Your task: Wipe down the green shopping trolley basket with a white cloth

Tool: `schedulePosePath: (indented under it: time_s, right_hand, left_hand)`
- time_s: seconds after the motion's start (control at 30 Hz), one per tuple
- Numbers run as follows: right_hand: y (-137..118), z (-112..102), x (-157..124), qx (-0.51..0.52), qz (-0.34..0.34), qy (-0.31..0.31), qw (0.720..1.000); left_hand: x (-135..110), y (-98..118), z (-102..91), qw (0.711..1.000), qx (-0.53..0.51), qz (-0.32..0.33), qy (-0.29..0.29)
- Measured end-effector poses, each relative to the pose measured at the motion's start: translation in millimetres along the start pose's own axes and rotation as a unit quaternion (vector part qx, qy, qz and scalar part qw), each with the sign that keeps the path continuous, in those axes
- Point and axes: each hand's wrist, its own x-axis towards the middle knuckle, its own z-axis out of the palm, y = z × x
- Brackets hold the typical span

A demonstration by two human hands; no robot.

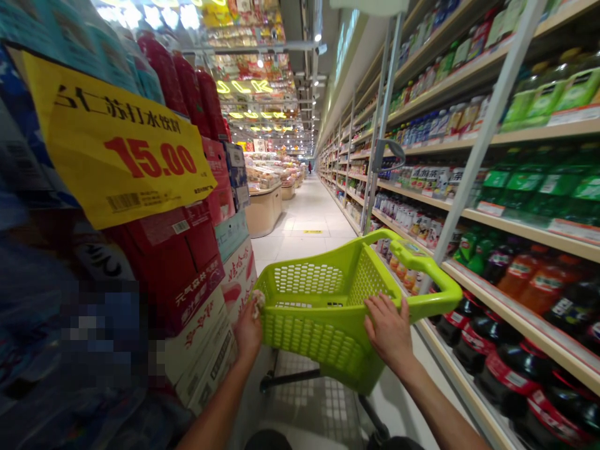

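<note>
A lime-green plastic shopping cart with perforated sides stands sideways before me, its basket bare inside. At its left end, my left hand is closed on a crumpled whitish cloth pressed to the rim corner. My right hand grips the near rim close to the handle end, fingers bent over the edge. The cart's handle points to the right, toward the shelves. Below the basket, a dark wheeled frame shows in part.
Drink boxes are stacked close on the left, bearing a yellow price sign. Shelves of bottles line the right. A pale tiled aisle runs ahead past display bins. Far off stands a person.
</note>
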Motion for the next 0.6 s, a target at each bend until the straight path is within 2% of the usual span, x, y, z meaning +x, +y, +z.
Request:
schedulePosePath:
  time_s: [0.07,0.1,0.13,0.2,0.27,0.33,0.4,0.43,0.47,0.5,0.57,0.6]
  right_hand:
    - [-13,1,-8,0.052,-0.010,0.002,0.999]
    - [-21,4,-14,0.090,-0.026,-0.006,0.996]
    - [-30,7,-21,0.132,-0.044,-0.018,0.990]
    - [-44,15,-39,0.209,-0.057,-0.038,0.976]
    - [-49,24,-57,0.248,-0.024,-0.027,0.968]
    - [-42,27,-69,0.248,0.009,0.007,0.969]
    - [-23,20,-70,0.230,-0.001,0.039,0.972]
    - [-10,12,-65,0.216,-0.014,0.060,0.974]
    - [5,3,-58,0.198,-0.019,0.087,0.976]
    - [21,-8,-47,0.172,-0.012,0.122,0.977]
    - [51,-27,-25,0.105,0.038,0.202,0.973]
    - [63,-33,-15,0.070,0.050,0.229,0.970]
  left_hand:
    - [-10,22,11.0,0.998,-0.047,-0.025,-0.015]
    - [-20,38,20.4,0.997,-0.069,-0.022,-0.041]
    - [-33,57,31.0,0.986,-0.131,-0.037,-0.094]
    - [-61,95,51.0,0.939,-0.259,-0.094,-0.207]
    - [-86,127,64.4,0.875,-0.359,-0.127,-0.300]
    - [-101,146,70.0,0.819,-0.411,-0.134,-0.377]
    - [-103,151,70.0,0.792,-0.397,-0.126,-0.446]
    - [-98,149,68.7,0.801,-0.360,-0.115,-0.464]
    - [-90,145,66.9,0.828,-0.303,-0.097,-0.461]
    - [-80,139,64.9,0.867,-0.229,-0.068,-0.437]
    - [-56,121,60.8,0.940,-0.048,0.005,-0.339]
    - [-45,111,59.0,0.951,0.041,0.032,-0.304]
